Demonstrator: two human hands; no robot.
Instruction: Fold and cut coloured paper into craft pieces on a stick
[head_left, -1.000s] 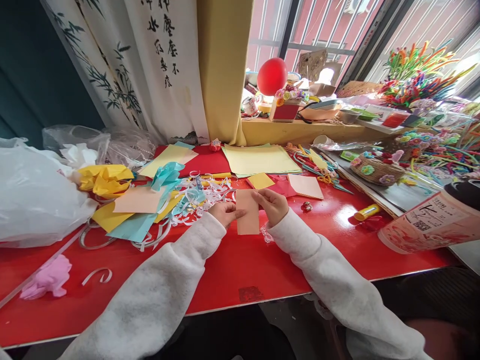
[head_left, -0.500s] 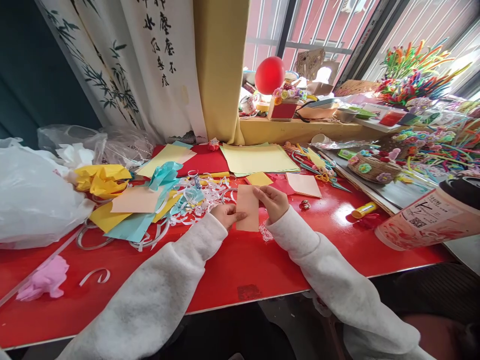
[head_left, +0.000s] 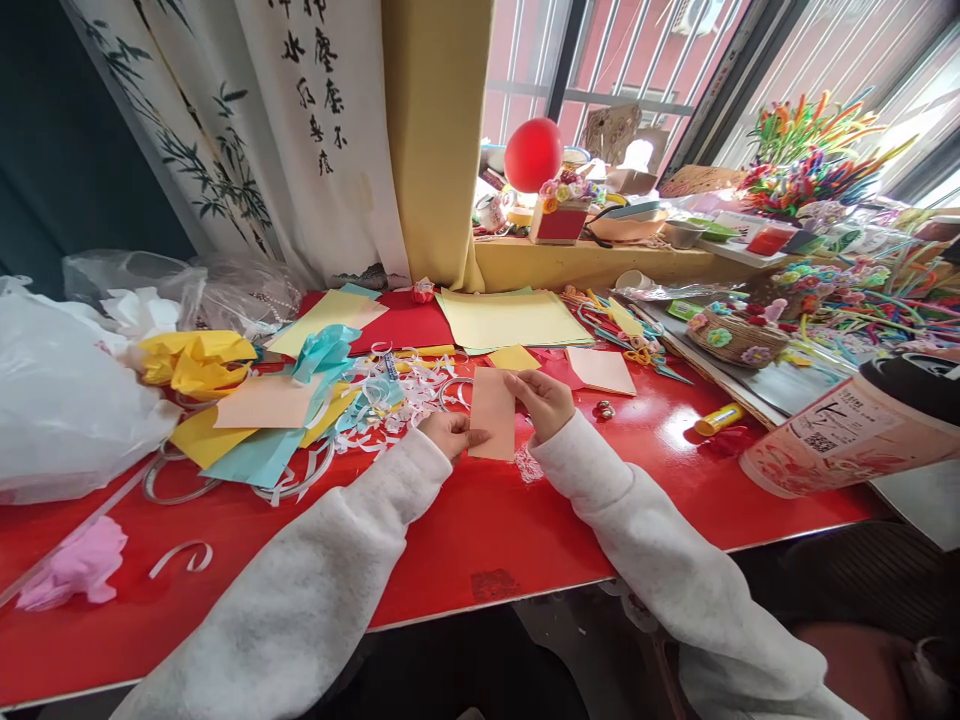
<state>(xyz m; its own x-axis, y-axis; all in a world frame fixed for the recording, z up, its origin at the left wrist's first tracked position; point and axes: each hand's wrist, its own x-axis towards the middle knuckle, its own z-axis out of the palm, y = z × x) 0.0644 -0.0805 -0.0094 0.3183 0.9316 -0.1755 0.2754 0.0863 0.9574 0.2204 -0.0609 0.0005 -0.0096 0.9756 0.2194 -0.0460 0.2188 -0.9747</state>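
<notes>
Head view, with the clock face centred on the held paper: a peach paper strip [head_left: 491,405] is above the red table [head_left: 487,530], its long sides running from 12 to 6 o'clock. The left hand [head_left: 448,436] is at 8 o'clock, thumb and fingers pinched on its near-left edge. The right hand [head_left: 544,402], at 3 o'clock, has its thumb and fingers closed on the upper-right corner. Both wrists are in grey sleeves.

White paper shreds [head_left: 424,392] lie at 10 o'clock, beside the left hand. A small yellow sheet [head_left: 514,357] and, farther off, large pale-yellow sheets [head_left: 514,318] lie around 12 to 1 o'clock. At 3 o'clock come small metallic beads [head_left: 604,410], then a yellow tube [head_left: 718,419], then a lidded cup [head_left: 840,435]. Crumpled pink paper [head_left: 79,565] sits at 8 o'clock, well apart.
</notes>
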